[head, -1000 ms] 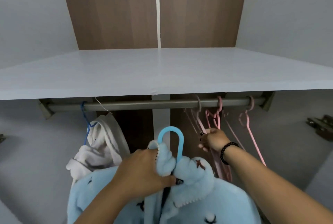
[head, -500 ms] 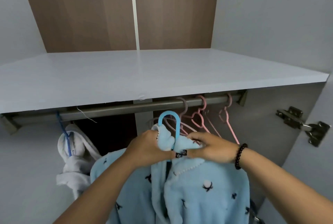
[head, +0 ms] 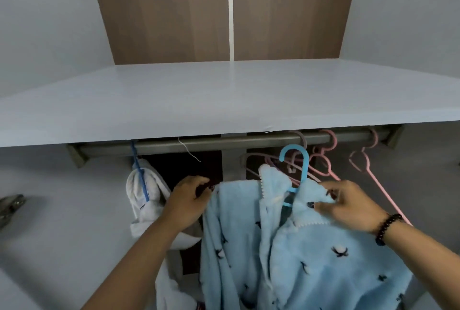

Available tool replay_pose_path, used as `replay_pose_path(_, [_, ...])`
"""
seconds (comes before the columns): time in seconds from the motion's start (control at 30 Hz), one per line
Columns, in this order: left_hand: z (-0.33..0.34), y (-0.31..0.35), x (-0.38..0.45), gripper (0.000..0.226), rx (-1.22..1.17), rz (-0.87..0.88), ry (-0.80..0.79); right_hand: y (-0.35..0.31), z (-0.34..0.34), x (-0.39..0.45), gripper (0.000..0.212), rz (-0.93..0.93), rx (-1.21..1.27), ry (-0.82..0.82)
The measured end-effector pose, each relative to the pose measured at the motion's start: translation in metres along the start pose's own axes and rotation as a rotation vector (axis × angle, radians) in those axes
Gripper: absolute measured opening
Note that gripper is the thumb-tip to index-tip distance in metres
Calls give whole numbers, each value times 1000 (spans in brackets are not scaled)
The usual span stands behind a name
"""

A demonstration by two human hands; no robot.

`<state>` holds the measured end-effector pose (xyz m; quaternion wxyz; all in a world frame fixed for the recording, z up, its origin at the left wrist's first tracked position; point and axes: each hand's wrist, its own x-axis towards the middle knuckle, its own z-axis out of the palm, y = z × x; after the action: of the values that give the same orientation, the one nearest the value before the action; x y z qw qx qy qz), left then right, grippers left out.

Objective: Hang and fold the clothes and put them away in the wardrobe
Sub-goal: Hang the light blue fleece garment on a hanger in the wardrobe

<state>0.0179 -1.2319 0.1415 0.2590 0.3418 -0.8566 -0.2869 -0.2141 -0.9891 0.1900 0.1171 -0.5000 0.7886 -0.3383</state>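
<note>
A fluffy light-blue garment [head: 311, 255] with small dark motifs hangs on a blue hanger [head: 297, 167], whose hook stands just below the grey rail [head: 199, 144] without touching it. My left hand [head: 189, 200] grips the garment's left shoulder. My right hand [head: 348, 207], with a dark bead bracelet at the wrist, pinches the right collar and shoulder. A white garment [head: 149, 200] hangs on a thin blue hanger [head: 139, 172] at the rail's left.
Several empty pink hangers [head: 361, 162] hang on the right part of the rail, close behind the blue hook. A pale shelf [head: 224, 100] lies right above the rail. A door hinge [head: 11, 203] sits on the left wall.
My hands have moved apart from the collar near the hook to the two shoulders. The garment is spread wider, and the view has swung back left.
</note>
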Motion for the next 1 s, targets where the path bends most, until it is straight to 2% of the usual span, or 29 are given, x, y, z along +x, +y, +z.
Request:
replay_pose_path(0.13, [3, -28, -6, 29, 40, -69, -13, -18, 11, 15, 8, 16, -80, 47])
replay_pose_path(0.23, [11, -27, -10, 18, -8, -47, -15, -38, 21, 31, 12, -31, -158, 65])
replay_pose_path(0.3, [19, -23, -11, 14, -39, -36, -72, -48, 28, 43, 3, -40, -183, 73])
replay_pose_path(0.4, [30, -14, -8, 24, -125, -76, -182, -57, 36, 62, 15, -6, -207, 95])
replay_pose_path(0.47, [36, -9, -3, 34, -194, -102, -201, -64, 40, 74, 18, 13, -216, 66])
replay_pose_path(0.53, [41, -3, 3, 29, -262, -106, -202, -67, 45, 84, 21, 35, -209, 40])
replay_pose_path(0.63, [47, 5, 14, 10, -250, -94, -119, -67, 51, 91, 22, 72, -198, -3])
replay_pose_path(0.73, [54, -2, 24, 33, -218, -102, -18, -66, 59, 89, 11, 96, -195, -30])
replay_pose_path(0.87, [63, -17, 28, 28, -516, -198, 95, -67, 65, 84, 30, 134, -165, -13])
replay_pose_path(1.0, [65, -22, 26, 22, -730, -182, 151, -67, 68, 84, 30, 145, -169, -14])
